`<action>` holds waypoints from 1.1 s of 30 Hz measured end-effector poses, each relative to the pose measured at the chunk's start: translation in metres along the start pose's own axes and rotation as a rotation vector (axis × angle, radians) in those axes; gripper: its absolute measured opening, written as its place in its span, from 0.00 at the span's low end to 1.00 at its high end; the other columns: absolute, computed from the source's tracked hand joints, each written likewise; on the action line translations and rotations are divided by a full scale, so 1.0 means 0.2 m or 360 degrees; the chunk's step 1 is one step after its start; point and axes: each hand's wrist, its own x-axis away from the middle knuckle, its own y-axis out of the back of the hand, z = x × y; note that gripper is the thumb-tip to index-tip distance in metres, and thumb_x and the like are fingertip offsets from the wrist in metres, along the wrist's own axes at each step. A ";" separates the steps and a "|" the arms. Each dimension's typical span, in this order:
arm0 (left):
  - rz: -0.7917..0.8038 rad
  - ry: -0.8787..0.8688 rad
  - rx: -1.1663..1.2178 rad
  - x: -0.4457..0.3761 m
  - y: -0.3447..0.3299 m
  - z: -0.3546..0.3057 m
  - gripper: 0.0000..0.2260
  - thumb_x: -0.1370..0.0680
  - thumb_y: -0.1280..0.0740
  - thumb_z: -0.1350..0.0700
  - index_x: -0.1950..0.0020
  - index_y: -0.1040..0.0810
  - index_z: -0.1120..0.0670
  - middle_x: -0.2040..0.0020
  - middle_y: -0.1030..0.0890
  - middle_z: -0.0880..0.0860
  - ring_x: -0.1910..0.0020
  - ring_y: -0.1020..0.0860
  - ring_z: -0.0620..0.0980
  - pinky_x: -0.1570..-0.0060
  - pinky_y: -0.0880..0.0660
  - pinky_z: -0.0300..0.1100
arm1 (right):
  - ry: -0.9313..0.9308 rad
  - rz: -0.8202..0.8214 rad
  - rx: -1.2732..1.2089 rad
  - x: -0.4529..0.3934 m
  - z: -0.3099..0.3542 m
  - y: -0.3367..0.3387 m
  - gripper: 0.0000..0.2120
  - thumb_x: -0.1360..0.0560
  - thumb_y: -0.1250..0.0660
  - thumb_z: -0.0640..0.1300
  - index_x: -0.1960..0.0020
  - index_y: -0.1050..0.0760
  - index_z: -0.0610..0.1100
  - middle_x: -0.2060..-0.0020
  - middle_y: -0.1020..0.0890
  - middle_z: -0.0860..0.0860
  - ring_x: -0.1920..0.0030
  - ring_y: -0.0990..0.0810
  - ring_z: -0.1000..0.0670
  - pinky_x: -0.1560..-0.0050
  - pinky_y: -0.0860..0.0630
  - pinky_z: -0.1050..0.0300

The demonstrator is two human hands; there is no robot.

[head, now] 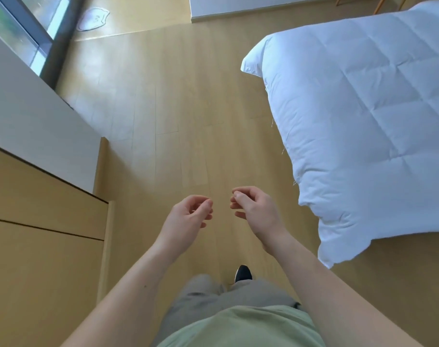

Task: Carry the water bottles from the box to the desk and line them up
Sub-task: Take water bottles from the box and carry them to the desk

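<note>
Over the wooden floor [188, 96], left hand [188, 219] and right hand [253, 209] hang loosely curled, seemingly empty.

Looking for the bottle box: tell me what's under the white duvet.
Only wooden floor shows beside the white duvet, which hangs low near its corner. Whatever lies beneath is covered. No box or bottles are visible; the left hand and right hand hold nothing.

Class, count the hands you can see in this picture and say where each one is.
2. The left hand and the right hand hang side by side over the wooden floor, both holding nothing. No bottles are in view.
</note>
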 end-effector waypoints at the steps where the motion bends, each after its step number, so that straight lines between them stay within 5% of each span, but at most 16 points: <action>1: -0.0003 -0.0002 0.0015 -0.06 -0.01 -0.04 0.06 0.17 0.33 0.49 0.45 0.18 0.48 0.54 0.14 0.44 0.53 0.15 0.44 0.48 0.18 0.46 | 0.0008 0.0008 -0.0004 -0.06 0.04 0.01 0.06 0.18 0.35 0.44 0.46 0.19 0.48 0.53 0.15 0.50 0.51 0.15 0.51 0.47 0.17 0.53; 33: 0.0336 -0.0098 -0.0103 -2.33 0.17 -0.99 0.06 0.17 0.34 0.48 0.46 0.18 0.45 0.54 0.14 0.40 0.53 0.15 0.41 0.49 0.18 0.44 | -0.0042 -0.0303 -0.0097 -2.07 1.03 -0.08 0.08 0.18 0.35 0.46 0.45 0.19 0.46 0.54 0.15 0.51 0.52 0.15 0.55 0.47 0.17 0.55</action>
